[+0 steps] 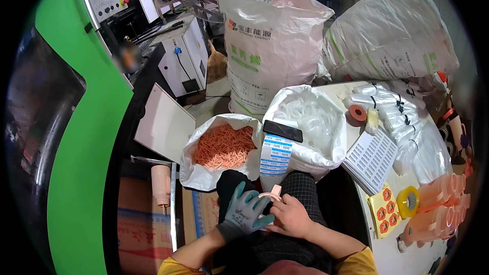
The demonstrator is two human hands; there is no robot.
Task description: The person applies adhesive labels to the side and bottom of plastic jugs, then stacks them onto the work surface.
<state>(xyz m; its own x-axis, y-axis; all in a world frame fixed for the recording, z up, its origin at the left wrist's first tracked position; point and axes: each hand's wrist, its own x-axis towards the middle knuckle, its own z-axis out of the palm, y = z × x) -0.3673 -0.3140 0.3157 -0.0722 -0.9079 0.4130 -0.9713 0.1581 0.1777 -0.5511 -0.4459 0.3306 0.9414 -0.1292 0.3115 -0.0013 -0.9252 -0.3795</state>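
Observation:
Over my lap, both hands meet on a pink plastic part (275, 191) with a curved band and a short upright tab. My left hand (245, 213), in a grey and teal glove, is closed around its left side. Bare, my right hand (291, 216) pinches it from the right; the fingers hide most of the part. Beyond my knees stand a white sack of small orange-pink sticks (224, 147) and a white sack of clear plastic rings (310, 122). A black phone (282, 131) and a strip of blue-and-white labels (275, 155) lie between them.
A green machine (76, 173) fills the left, with a pink bottle (161, 186) beside it. Large white sacks (275, 46) stand behind. The right table holds label sheets (371, 158), yellow tape (408, 201), orange stickers (383, 211), clear bags (400, 114) and pink bottles (428, 224).

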